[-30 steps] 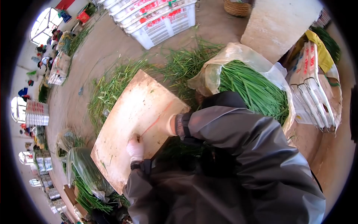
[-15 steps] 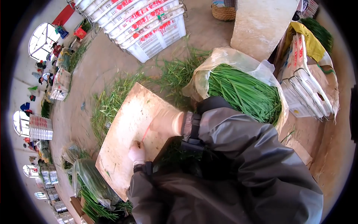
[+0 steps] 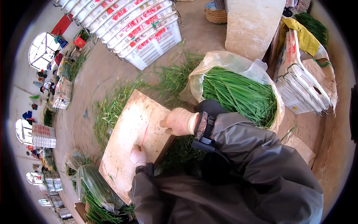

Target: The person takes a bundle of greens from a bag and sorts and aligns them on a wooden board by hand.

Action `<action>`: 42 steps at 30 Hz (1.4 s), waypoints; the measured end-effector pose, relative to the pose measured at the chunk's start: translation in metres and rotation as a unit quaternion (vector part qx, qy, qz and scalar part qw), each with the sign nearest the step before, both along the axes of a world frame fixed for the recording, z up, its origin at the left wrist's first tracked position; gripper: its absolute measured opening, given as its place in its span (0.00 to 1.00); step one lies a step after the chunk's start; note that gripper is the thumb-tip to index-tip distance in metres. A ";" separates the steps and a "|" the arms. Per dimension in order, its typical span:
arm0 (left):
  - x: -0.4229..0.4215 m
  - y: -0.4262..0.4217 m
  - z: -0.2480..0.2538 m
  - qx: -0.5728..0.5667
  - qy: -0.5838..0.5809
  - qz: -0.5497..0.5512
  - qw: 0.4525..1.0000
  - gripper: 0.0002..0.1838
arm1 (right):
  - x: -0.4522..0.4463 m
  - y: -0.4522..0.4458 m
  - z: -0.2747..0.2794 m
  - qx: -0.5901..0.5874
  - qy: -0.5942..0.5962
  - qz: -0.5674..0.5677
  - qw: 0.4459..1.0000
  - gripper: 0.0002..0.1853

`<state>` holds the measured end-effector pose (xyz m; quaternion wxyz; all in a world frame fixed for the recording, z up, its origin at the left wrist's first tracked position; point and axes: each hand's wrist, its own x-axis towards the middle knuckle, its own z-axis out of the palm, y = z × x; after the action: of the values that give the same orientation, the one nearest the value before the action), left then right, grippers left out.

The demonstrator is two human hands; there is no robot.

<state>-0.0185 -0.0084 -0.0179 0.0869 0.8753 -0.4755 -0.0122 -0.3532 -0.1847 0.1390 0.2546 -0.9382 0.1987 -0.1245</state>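
A thin red tie (image 3: 147, 128) lies nearly straight across the pale, stained board (image 3: 121, 149) in front of me. My left hand (image 3: 138, 155), in a whitish glove, pinches its near end against the board. Above the board's right edge is my right hand (image 3: 181, 121), gloved too; its thumb and fingers are bent and slightly apart, with nothing seen between them. To the right of that hand stands a translucent plastic-lined container (image 3: 214, 59) full of long green leafy stalks (image 3: 238, 95).
Stacked white crates (image 3: 153, 43) stand beyond the board, and more crates (image 3: 298, 87) lean at the right. Loose stalks (image 3: 119, 95) litter the floor. A plastic bag of greens (image 3: 97, 181) lies at the lower left. Other people (image 3: 48, 86) are far off at the left.
My right hand has moved right, off the middle of the board, baring more of the red tie. My left hand keeps its pinch. The whole view has shifted slightly.
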 end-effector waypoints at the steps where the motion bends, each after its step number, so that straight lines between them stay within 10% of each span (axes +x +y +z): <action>1: -0.002 -0.001 0.002 0.007 0.000 0.006 1.000 0.11 | -0.001 0.000 0.002 0.002 -0.004 -0.006 1.000 0.14; 42: -0.016 -0.007 -0.006 -0.053 0.015 0.081 0.995 0.10 | -0.020 -0.018 0.001 0.029 0.055 -0.018 0.998 0.15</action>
<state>-0.0346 -0.0155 -0.0241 0.1410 0.9050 -0.4012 0.0072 -0.3733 -0.2028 0.1399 0.2677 -0.9322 0.2328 -0.0716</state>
